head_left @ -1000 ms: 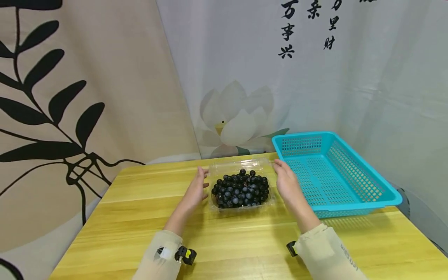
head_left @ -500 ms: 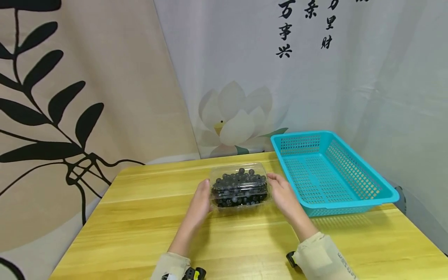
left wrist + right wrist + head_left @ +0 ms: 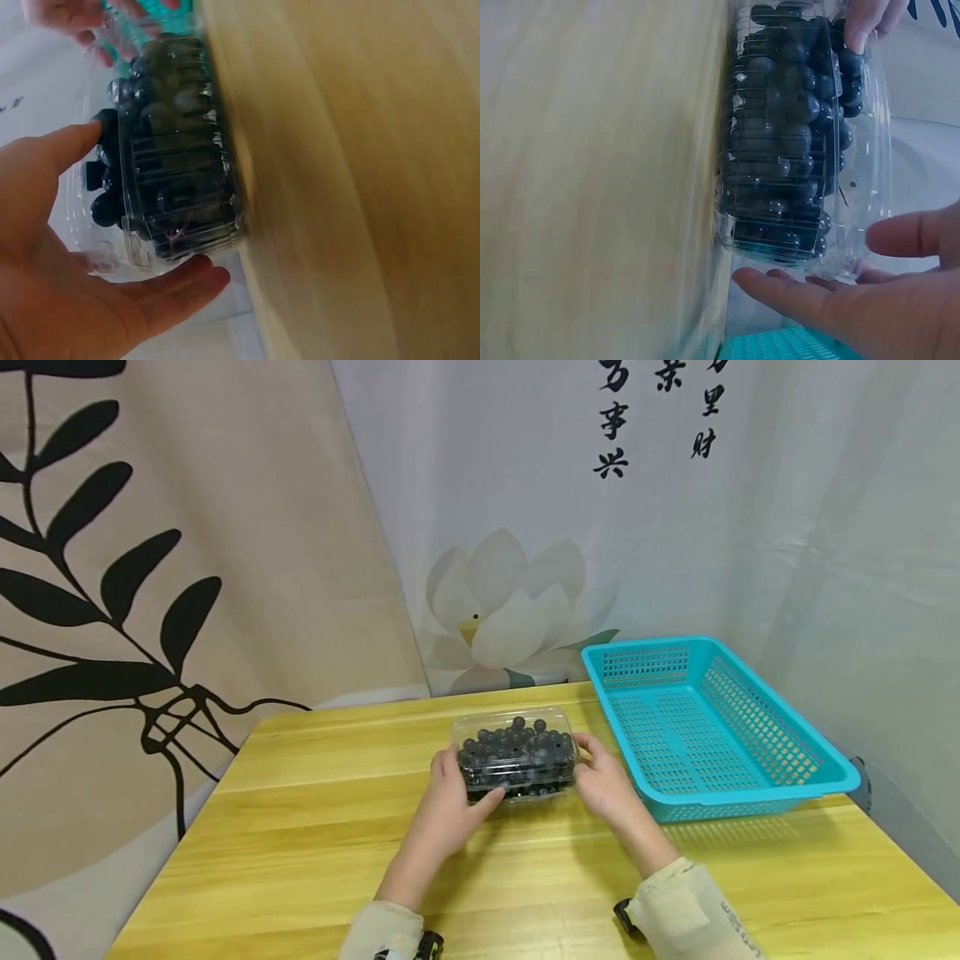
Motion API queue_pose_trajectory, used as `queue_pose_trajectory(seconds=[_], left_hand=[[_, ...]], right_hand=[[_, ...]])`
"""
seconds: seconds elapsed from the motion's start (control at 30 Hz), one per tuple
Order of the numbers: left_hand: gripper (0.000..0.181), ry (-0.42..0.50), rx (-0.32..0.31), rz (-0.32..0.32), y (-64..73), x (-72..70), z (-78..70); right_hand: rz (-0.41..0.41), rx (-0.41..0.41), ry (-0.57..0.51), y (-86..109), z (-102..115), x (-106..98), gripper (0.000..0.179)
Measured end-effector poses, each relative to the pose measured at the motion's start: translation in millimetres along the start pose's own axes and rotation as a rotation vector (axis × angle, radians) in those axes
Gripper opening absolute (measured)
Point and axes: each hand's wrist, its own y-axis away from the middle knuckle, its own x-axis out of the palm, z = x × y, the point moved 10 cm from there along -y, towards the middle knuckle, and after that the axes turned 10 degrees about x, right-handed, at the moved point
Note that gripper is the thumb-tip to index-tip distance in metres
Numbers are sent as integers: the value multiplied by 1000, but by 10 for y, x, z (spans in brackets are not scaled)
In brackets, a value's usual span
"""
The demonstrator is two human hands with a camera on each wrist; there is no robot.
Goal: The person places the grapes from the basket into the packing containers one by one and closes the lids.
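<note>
A clear plastic clamshell box (image 3: 517,772) packed with dark grapes (image 3: 517,745) sits in the middle of the table, its lid folded over the fruit. My left hand (image 3: 447,806) holds the box's left end, with the thumb along the front edge. In the left wrist view its thumb overlaps the lid side and its other fingers (image 3: 180,296) run along the end. At the opposite end my right hand (image 3: 606,781) holds the box. The right wrist view shows that thumb at the lid's corner and the fingers (image 3: 787,292) along the end wall.
A turquoise plastic basket (image 3: 720,797) with perforated walls stands on the right of the table, close beside my right hand. Behind the wooden table (image 3: 322,827) hangs a printed curtain (image 3: 675,543).
The lid, folded back at first, has come down over the grapes. Both hands have moved in from beside the box to its ends, and the left thumb has swung across its front.
</note>
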Motion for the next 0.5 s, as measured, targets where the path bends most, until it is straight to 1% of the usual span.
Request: queue_pose_trajectory(seconds=[0.1, 0.27, 0.4, 0.5], left_hand=[[108, -124, 9, 30, 3, 24, -32], [102, -337, 32, 82, 7, 51, -71], [97, -517, 60, 104, 3, 59, -98], [97, -614, 82, 123, 3, 53, -113]], right_hand=[[-3, 18, 4, -17, -43, -1, 65], [-36, -7, 32, -13, -47, -37, 63], [-54, -16, 52, -10, -56, -60, 63], [-51, -13, 47, -20, -71, -60, 64]])
